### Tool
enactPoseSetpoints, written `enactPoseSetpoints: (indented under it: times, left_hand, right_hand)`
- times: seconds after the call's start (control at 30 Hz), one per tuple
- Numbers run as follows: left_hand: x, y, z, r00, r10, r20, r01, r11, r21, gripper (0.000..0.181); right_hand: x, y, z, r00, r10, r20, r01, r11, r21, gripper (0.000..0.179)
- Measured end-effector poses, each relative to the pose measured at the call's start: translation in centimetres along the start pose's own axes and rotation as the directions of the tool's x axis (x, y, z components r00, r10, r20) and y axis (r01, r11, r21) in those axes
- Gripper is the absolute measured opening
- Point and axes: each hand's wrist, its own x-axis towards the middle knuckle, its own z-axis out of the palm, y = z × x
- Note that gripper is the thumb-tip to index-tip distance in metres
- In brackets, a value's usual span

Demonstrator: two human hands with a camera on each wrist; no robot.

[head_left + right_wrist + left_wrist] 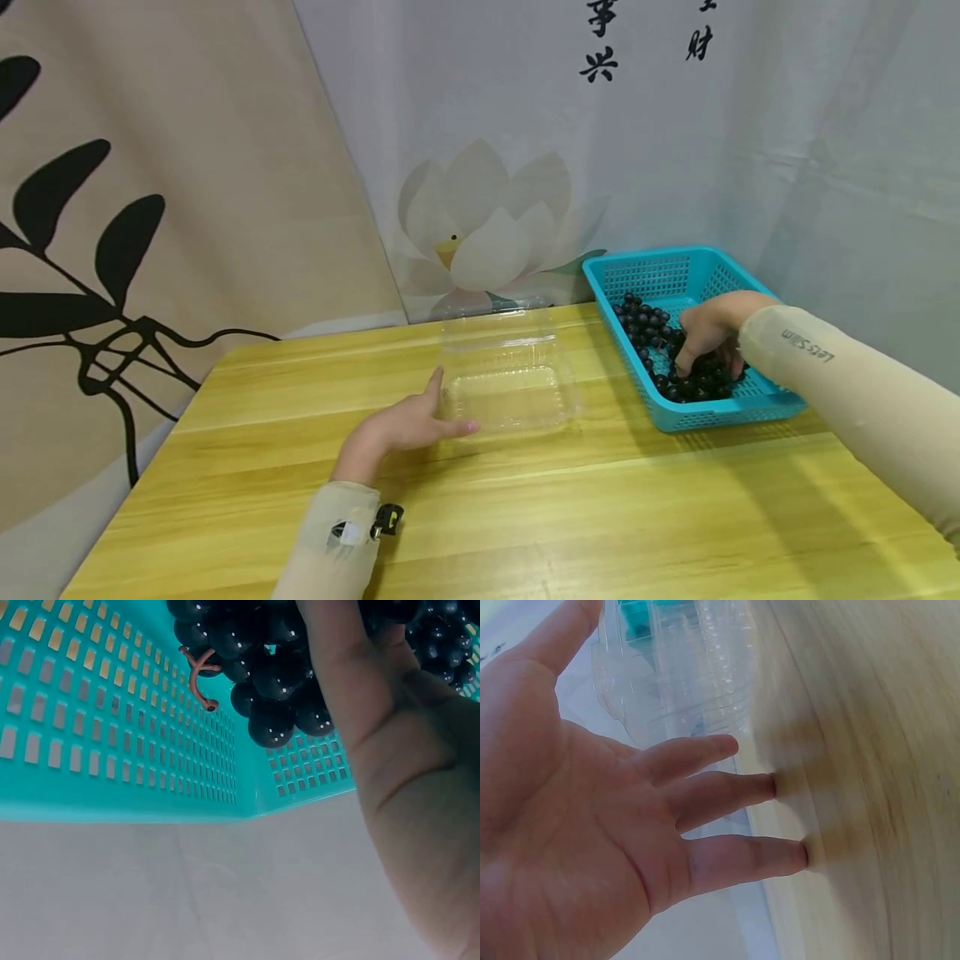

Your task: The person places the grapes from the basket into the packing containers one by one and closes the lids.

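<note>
In the head view a clear plastic clamshell box (506, 398) lies unfolded on the wooden table, its lid (497, 327) raised at the back. My left hand (405, 423) is at the box's near left corner, thumb and index finger spread along its edges. Its other fingertips (791, 853) come down at the tabletop in the left wrist view. On the right, my right hand (712, 329) reaches into a blue plastic basket (660, 417) and grips a bunch of black grapes (277, 675), thumb on one side, fingers on the other. A brown stem (199, 679) sticks out of the bunch.
More black grapes (643, 321) lie along the basket's left side. A printed curtain (480, 200) with a flower, leaves and writing hangs right behind the table (465, 525). The basket's perforated walls (97, 712) rise around the right hand.
</note>
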Motion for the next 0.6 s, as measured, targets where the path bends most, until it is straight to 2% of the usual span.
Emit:
enactPoseSetpoints:
  times: [0.13, 0.33, 0.47, 0.6]
  left_hand:
    - [-0.1, -0.2, 0.0, 1.0, -0.007, -0.002, 0.007, 1.0, -0.004, 0.125]
    - [-0.3, -0.2, 0.1, 1.0, -0.017, -0.008, 0.017, 1.0, -0.016, 0.125]
    - [-0.1, -0.2, 0.2, 1.0, -0.013, 0.002, 0.013, 1.0, -0.026, 0.124]
    - [-0.1, -0.2, 0.2, 1.0, -0.012, 0.0, 0.012, 0.999, -0.029, 0.125]
  right_hand:
    - [0.2, -0.2, -0.1, 1.0, 0.002, 0.003, -0.002, 1.0, -0.003, 0.065]
    - [-0.7, 0.0, 0.1, 1.0, 0.005, 0.01, -0.005, 1.0, 0.003, 0.104]
    - [-1.9, 0.2, 0.4, 1.0, 0.027, -0.004, -0.027, 0.999, 0.027, 0.105]
    - [-2.7, -0.3, 0.4, 0.995, 0.094, -0.042, -0.093, 0.995, 0.023, 0.109]
